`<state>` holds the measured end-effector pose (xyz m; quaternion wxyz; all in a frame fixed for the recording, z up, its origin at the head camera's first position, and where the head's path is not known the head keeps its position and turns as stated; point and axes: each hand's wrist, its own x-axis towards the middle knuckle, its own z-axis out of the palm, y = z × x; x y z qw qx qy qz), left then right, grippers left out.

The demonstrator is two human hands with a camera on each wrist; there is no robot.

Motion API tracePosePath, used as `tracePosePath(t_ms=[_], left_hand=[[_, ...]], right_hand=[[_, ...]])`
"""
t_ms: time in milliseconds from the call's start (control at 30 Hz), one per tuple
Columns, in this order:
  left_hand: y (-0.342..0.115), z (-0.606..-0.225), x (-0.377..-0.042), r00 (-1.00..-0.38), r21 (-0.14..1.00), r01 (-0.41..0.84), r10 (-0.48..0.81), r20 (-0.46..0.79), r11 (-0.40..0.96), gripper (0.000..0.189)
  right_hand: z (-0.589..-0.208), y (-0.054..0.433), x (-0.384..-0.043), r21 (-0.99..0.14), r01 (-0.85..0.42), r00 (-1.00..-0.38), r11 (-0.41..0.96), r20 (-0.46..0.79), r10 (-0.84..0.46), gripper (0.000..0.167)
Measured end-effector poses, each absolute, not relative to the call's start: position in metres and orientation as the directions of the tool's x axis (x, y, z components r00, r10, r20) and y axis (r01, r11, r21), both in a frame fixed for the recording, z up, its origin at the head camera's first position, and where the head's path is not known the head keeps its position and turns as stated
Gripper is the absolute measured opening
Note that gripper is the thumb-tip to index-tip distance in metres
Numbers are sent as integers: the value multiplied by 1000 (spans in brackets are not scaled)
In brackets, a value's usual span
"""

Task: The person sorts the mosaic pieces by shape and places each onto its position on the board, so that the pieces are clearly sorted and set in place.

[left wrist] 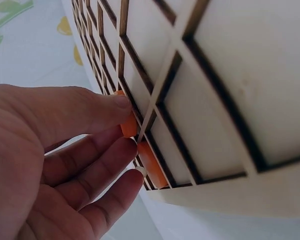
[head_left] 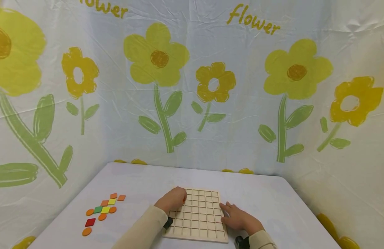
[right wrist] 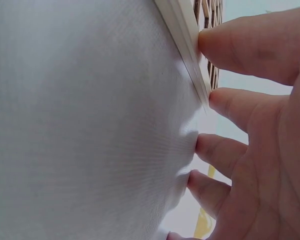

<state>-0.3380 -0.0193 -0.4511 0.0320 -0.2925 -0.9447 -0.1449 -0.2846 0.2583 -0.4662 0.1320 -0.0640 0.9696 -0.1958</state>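
A pale wooden board [head_left: 207, 224] with a raised square grid lies in front of me. My left hand [head_left: 174, 199] is at its far left corner. In the left wrist view, the thumb and fingers pinch a small orange tile [left wrist: 128, 125] at a grid cell; whether it is fully seated is hidden. Another orange tile [left wrist: 152, 166] sits in the neighbouring cell, close to the fingertips. At the board's right edge, my right hand [head_left: 237, 217] has its fingers spread. Its thumb and index finger touch the board's rim [right wrist: 182, 37], and the other fingertips rest on the tabletop.
Loose tiles lie on the white table [head_left: 142, 183] to the left: several orange discs [head_left: 87, 231], a red square [head_left: 90, 222], a green square [head_left: 98, 209], yellow squares [head_left: 105, 210] and orange squares [head_left: 121, 197]. A flower-printed curtain [head_left: 192, 138] stands behind the table.
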Motion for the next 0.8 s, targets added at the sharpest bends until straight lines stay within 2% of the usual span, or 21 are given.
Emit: tracePosePath(t_ms=[267,500,600,800], left_hand=[[-22,-452,-337,-819,245,574,550,162,782,20],[-26,-454,-337,-829,266,559,540,146,785,14],[-30,-457,-339,-843,275,537,520,139,797,9],[-41,-462,-342,-889,295,457,438,130,839,18]], right_hand=[[-466,258,-284,-392,-69,-958,917,-231,-171,59],[-467,258,-285,-388,-67,-956,919,-239,-171,60],[-468,258,-286,-388,-58,-955,920,-245,-164,60],[-467,258,-286,-387,-57,-957,920,-243,-161,59]])
